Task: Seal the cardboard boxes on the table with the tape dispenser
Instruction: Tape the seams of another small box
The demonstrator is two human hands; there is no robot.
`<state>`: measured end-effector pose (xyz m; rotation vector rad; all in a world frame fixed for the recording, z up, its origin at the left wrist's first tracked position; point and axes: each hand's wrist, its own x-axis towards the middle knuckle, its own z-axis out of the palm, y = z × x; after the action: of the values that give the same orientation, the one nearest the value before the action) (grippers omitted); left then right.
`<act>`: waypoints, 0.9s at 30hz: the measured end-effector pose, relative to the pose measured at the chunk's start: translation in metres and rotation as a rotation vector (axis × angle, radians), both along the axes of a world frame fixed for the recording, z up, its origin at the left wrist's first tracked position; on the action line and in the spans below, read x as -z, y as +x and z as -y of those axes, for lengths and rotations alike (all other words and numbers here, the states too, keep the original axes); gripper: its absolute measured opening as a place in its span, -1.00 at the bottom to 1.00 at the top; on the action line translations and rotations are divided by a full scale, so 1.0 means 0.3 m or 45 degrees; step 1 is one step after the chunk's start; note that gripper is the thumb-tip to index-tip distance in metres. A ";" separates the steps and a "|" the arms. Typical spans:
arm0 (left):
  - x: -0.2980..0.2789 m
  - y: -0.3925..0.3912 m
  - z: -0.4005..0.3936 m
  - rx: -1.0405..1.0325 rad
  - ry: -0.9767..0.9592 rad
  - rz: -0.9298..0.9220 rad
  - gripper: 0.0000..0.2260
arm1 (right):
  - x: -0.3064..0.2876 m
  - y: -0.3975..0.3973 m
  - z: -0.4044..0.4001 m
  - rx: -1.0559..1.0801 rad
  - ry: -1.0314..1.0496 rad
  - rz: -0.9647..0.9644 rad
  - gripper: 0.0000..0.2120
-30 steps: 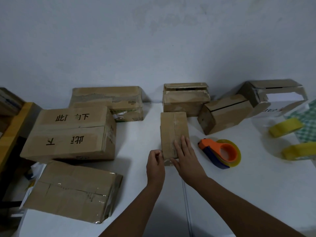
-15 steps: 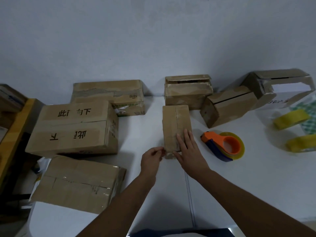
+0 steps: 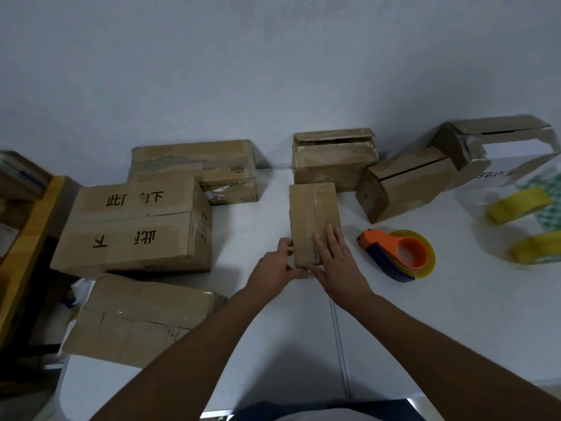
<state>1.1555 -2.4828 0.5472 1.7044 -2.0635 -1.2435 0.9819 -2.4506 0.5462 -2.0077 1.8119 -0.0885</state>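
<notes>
The small cardboard box (image 3: 314, 221) lies lengthwise near the middle of the white table (image 3: 455, 314), its top flaps closed with a seam running along its length. The right hand (image 3: 337, 262) lies flat on the near end of its top, fingers straight and together, pressing down. The left hand (image 3: 274, 267) grips the box's near left corner, fingers curled against the side wall and thumb toward the near end.

The tape dispenser (image 3: 397, 256), orange and dark blue with a roll of yellowish clear tape, lies on the table just right of the box, untouched.

The table is plain white, with a thin dark line running from the near edge toward the box. It stands against a bare pale wall (image 3: 273, 71).

Behind the small box stands a box with loose top flaps (image 3: 334, 159); its contents cannot be seen. To its right lies a tilted box (image 3: 403, 185) with a dark slit along the top, and beyond that a torn box (image 3: 501, 147) with a white panel.

To the left, a large printed box (image 3: 133, 226) sits in front of a worn long box (image 3: 200, 168), with a taped box (image 3: 139, 320) nearer the table's edge.

Two yellow tape rolls (image 3: 522, 205) lie at the far right, by a clear plastic bag.
</notes>
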 end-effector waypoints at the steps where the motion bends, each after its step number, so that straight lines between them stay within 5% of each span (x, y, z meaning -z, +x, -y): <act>1: 0.006 -0.021 0.004 -0.007 0.021 0.041 -0.39 | -0.007 0.003 -0.001 0.002 0.012 0.007 -0.35; 5: 0.031 -0.072 -0.010 -0.043 0.116 0.092 -0.09 | -0.053 -0.008 0.003 0.001 0.083 0.153 -0.37; 10: 0.011 0.047 0.022 0.074 0.078 0.148 -0.39 | -0.124 -0.081 0.014 0.300 -0.084 0.686 -0.56; 17: -0.098 0.047 0.062 -0.020 -0.088 0.052 -0.53 | -0.101 0.034 0.035 0.521 -0.052 0.773 -0.39; 21: -0.096 0.072 0.075 -0.113 -0.145 0.422 -0.44 | -0.115 0.149 0.056 0.523 0.311 1.229 -0.54; 27: -0.103 0.114 0.110 0.035 -0.217 0.676 -0.25 | -0.101 0.166 0.052 0.599 0.312 1.136 -0.72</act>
<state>1.1899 -2.5157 0.5780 2.0917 -2.3894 -0.6337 1.0319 -2.4663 0.5763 -1.0518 1.5239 -0.7321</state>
